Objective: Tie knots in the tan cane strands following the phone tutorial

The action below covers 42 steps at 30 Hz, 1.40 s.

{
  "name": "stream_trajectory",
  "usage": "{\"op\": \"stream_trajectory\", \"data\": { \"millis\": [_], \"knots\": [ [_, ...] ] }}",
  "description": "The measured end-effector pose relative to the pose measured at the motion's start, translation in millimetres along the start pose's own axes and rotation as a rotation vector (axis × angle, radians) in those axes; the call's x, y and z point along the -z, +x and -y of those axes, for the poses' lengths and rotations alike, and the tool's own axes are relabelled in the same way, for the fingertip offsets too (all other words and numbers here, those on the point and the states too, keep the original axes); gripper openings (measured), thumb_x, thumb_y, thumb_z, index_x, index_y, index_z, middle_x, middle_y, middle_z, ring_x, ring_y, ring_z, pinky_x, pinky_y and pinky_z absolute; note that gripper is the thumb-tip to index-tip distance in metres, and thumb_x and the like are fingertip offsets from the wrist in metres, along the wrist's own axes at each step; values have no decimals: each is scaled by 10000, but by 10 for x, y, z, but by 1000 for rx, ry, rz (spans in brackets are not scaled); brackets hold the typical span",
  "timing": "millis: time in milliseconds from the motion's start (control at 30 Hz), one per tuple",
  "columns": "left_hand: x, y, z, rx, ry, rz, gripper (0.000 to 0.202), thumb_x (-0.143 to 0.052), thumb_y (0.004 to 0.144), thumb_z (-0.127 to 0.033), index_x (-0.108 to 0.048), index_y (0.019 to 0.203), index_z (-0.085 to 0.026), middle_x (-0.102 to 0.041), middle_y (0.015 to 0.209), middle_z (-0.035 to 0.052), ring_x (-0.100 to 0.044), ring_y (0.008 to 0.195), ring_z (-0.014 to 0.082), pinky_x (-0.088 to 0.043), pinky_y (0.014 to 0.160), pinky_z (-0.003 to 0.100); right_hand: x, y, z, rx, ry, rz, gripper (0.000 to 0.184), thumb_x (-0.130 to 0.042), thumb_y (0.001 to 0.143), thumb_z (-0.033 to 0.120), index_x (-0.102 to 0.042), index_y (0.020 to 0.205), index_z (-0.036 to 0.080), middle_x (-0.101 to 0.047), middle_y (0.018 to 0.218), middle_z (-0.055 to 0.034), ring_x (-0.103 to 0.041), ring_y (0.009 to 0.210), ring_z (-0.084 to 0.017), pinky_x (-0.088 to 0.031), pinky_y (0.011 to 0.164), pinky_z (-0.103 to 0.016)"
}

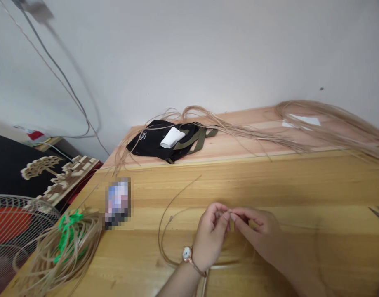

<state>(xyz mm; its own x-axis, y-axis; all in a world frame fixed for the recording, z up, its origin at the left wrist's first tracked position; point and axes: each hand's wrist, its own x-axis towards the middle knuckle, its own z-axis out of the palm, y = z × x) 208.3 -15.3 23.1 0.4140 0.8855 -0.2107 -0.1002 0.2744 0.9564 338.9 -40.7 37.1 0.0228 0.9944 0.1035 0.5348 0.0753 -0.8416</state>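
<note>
My left hand point(213, 231), with a watch point(187, 253) on its wrist, and my right hand point(257, 231) meet fingertip to fingertip above the wooden table point(140, 251). Both pinch a thin tan cane strand point(189, 209), and the spot between the fingertips is mostly hidden. One length of the strand runs out to the left past my left hand. A loose curved strand point(160, 233) lies on the table to the left, passing behind my left wrist. Another faint strand trails off to the right of my right hand.
Scissor-like tips point(378, 214) show at the right edge. A coiled cane bundle point(43, 260) with green ties point(70, 231) sits at lower left, beside a fan point(10, 231). Against the wall lie a black bag point(152, 140), white paper point(173, 137) and long cane bundles point(337, 119).
</note>
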Motion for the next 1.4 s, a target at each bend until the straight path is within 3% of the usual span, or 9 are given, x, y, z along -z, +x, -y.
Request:
{"op": "stream_trajectory", "data": {
  "millis": [400,500,600,733,900,1100,1300,1400],
  "knots": [
    [-23,16,6,57,-143,43,309,-522,741,-424,-328,742,-183,-492,491,-62,-424,328,56,-324,307,142,5,9,5,5,-9,35,252,-444,798,305,-598,635,189,-592,538,8,-525,502,-122,-383,495,-210],
    [-12,15,2,103,-187,70,336,-533,725,-444,-318,802,-197,-506,494,-68,-432,302,65,-320,276,137,2,8,2,5,-15,27,257,-446,794,303,-588,611,190,-587,524,11,-519,491,-119,-378,488,-211],
    [-4,4,-32,134,-213,72,374,-550,709,-455,-307,865,-218,-489,481,-88,-346,260,36,-223,250,103,-5,4,-7,5,-4,30,257,-442,791,304,-588,612,193,-587,521,12,-519,490,-120,-381,491,-213],
    [-6,-2,-62,151,-184,34,333,-570,702,-435,-346,759,-195,-393,437,-108,-233,301,5,-156,301,108,-11,-1,-17,7,-33,10,241,-443,786,315,-612,663,196,-567,514,11,-502,482,-124,-373,472,-213],
    [6,4,11,40,-52,0,291,-531,737,-427,-385,727,-176,-350,473,-88,-293,403,33,-201,374,142,-19,-5,-22,2,-29,-5,230,-455,780,308,-623,681,187,-566,524,9,-500,486,-123,-372,473,-210],
    [18,0,43,-39,23,-36,231,-487,791,-333,-409,961,-198,-392,560,-74,-342,440,44,-265,411,150,-25,-2,-38,-5,-36,7,227,-456,782,305,-619,679,186,-565,525,10,-503,488,-124,-374,480,-215],
    [17,11,15,-45,144,-38,168,-462,792,-292,-525,867,-156,-509,622,-17,-392,408,53,-297,380,173,-32,-9,-60,-21,-49,17,237,-452,785,314,-616,674,184,-561,519,10,-509,493,-126,-380,486,-216],
    [20,-7,-25,-156,303,-90,170,-461,795,-254,-584,869,-163,-579,707,23,-497,545,92,-398,511,197,-39,-7,-65,-21,-39,-3,227,-458,781,316,-626,698,187,-571,526,14,-515,497,-124,-386,489,-211]
  ]
}}
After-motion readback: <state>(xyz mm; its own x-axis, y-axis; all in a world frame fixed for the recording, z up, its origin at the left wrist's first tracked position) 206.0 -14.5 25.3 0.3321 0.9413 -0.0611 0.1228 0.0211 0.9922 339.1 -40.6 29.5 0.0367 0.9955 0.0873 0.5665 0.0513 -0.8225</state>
